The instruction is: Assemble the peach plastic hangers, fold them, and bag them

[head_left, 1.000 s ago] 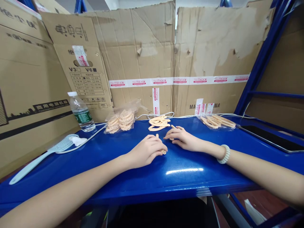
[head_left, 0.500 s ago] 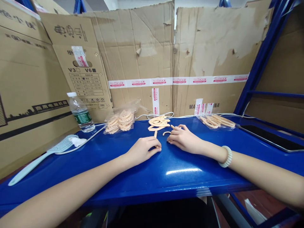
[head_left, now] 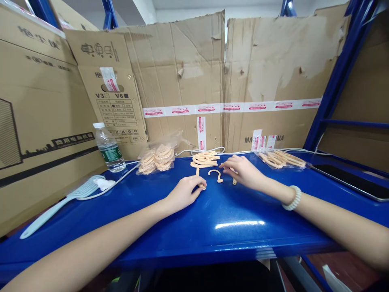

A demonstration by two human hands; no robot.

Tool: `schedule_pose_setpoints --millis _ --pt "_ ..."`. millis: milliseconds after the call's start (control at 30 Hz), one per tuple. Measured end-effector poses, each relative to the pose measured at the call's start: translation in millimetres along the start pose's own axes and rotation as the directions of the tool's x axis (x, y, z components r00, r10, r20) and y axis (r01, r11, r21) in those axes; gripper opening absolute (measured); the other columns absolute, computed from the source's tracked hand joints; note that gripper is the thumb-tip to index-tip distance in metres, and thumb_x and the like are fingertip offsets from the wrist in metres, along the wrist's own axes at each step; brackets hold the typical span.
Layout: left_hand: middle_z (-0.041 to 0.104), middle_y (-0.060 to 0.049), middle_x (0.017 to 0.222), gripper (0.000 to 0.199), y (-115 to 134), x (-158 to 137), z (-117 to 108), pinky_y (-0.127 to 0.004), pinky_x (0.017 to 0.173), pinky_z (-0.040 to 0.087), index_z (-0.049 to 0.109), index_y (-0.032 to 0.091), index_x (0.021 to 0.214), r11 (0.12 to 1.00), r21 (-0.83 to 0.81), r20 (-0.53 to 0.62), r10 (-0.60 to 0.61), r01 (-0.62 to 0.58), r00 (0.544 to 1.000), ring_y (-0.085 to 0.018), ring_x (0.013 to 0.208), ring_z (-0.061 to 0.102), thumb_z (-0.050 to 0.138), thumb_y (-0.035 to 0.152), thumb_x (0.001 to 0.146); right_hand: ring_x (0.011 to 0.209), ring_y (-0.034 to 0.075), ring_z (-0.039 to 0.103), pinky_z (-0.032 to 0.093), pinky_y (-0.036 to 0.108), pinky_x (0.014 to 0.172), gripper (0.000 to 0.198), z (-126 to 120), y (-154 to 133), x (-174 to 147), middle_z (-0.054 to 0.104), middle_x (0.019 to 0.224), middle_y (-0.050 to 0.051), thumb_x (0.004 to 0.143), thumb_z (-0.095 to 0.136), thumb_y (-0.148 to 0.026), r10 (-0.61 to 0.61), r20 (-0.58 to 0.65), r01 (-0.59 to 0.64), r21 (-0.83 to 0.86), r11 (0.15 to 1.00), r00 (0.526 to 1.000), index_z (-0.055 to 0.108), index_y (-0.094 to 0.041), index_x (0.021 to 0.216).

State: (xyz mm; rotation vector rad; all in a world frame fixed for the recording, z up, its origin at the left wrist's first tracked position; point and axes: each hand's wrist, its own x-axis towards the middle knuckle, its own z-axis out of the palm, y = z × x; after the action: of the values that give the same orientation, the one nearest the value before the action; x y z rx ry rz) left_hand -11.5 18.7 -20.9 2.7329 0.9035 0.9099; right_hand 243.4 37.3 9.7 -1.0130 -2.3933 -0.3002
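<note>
My left hand rests on the blue table, thumb and fingers closed on a slim beige plastic piece whose straight end sticks out beyond the fingers. Just right of it a beige hook lies loose on the surface. My right hand is above the table to the right of the hook, fingers apart and curved. Beneath it shows the end of a small beige piece, the rest hidden by the hand. Farther back sits a stacked pile of beige hanger-like pieces.
Two clear bags, one of rounded beige parts and one of long beige parts, lie toward the back. A water bottle, a pale hairbrush and a white cable stand left; a phone lies right. Cardboard walls the back.
My right hand has lifted and shifted right, off the hook, which now shows fully. My left hand stays nearly in place. The view has tilted slightly.
</note>
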Motion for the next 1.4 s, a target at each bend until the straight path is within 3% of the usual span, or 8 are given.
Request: schedule_pose_setpoints --millis 67,200,333,600,900,1100,1267,1400 --pt "0.068 -0.004 0.092 0.015 2 -2 0 -0.032 0.083 0.051 0.061 0.017 0.088 1.000 0.000 -0.009 -0.001 0.001 1.000 -0.017 0.088 0.064 0.049 0.008 0.083 0.085 0.019 0.059 0.043 0.033 0.075 0.020 -17 16 -1 0.067 0.092 0.009 0.090 0.051 -0.021 0.037 0.007 -0.038 0.084 0.996 0.999 0.065 -0.016 0.103" --pt "0.067 -0.004 0.093 0.016 5 -4 0 -0.032 0.085 0.050 0.059 0.018 0.084 1.000 -0.003 -0.018 0.005 -0.005 1.000 -0.017 0.090 0.063 0.049 0.006 0.080 0.082 0.019 0.061 0.048 0.032 0.070 0.029 -45 43 -8 0.066 0.098 0.007 0.083 0.061 -0.031 0.030 0.268 -0.074 0.153 0.985 0.963 0.064 -0.019 0.109" --pt "0.067 -0.004 0.093 0.017 6 -3 0 -0.032 0.084 0.049 0.059 0.018 0.086 1.000 0.000 -0.019 0.002 -0.002 1.000 -0.017 0.090 0.063 0.049 0.006 0.079 0.079 0.018 0.061 0.048 0.030 0.066 0.035 -44 47 -13 0.063 0.098 0.006 0.071 0.072 -0.032 -0.005 0.416 -0.071 0.168 0.983 0.909 0.065 -0.020 0.102" --pt "0.067 -0.004 0.091 0.018 4 2 2 -0.032 0.082 0.049 0.060 0.017 0.089 1.000 0.012 -0.021 -0.010 0.011 1.000 -0.017 0.086 0.063 0.049 0.007 0.080 0.070 0.015 0.058 0.044 0.027 0.062 0.018 -23 53 -10 0.063 0.089 0.005 0.076 0.065 -0.032 0.046 0.436 -0.113 0.128 0.985 0.899 0.064 -0.017 0.087" --pt "0.066 -0.006 0.105 0.026 2 17 -22 -0.034 0.092 0.046 0.059 0.017 0.104 0.993 0.118 -0.062 0.005 0.003 0.998 -0.020 0.102 0.060 0.053 0.012 0.079 0.085 0.021 0.058 0.046 0.032 0.075 0.038 -35 56 -8 0.052 0.104 0.010 0.077 0.059 -0.049 0.191 0.485 -0.256 0.072 0.964 0.854 0.059 -0.016 0.096" --pt "0.065 -0.014 0.114 0.036 -28 92 -53 -0.034 0.087 0.046 0.058 0.012 0.114 0.917 0.386 0.264 -0.214 0.100 0.940 -0.026 0.103 0.061 0.056 0.025 0.081 0.082 0.021 0.056 0.046 0.035 0.075 0.032 -40 68 -11 0.049 0.096 0.009 0.082 0.052 -0.046 0.220 0.344 -0.244 0.027 0.969 0.913 0.057 -0.017 0.093" --pt "0.059 -0.018 0.124 0.071 -51 142 -27 -0.037 0.092 0.043 0.054 0.011 0.125 0.897 0.440 0.409 -0.235 0.036 0.882 -0.033 0.114 0.054 0.073 0.044 0.065 0.081 0.020 0.056 0.045 0.033 0.074 0.025 -37 75 -11 0.051 0.094 0.009 0.084 0.052 -0.041 0.205 0.343 -0.225 0.017 0.974 0.917 0.058 -0.017 0.085" --pt "0.065 -0.016 0.116 0.066 -60 158 -5 -0.035 0.086 0.045 0.060 0.013 0.117 0.889 0.458 0.461 -0.219 -0.019 0.860 -0.032 0.105 0.060 0.079 0.038 0.059 0.079 0.018 0.056 0.045 0.031 0.073 0.022 -40 73 -10 0.052 0.093 0.008 0.086 0.052 -0.038 0.183 0.306 -0.198 0.017 0.980 0.934 0.059 -0.017 0.084"
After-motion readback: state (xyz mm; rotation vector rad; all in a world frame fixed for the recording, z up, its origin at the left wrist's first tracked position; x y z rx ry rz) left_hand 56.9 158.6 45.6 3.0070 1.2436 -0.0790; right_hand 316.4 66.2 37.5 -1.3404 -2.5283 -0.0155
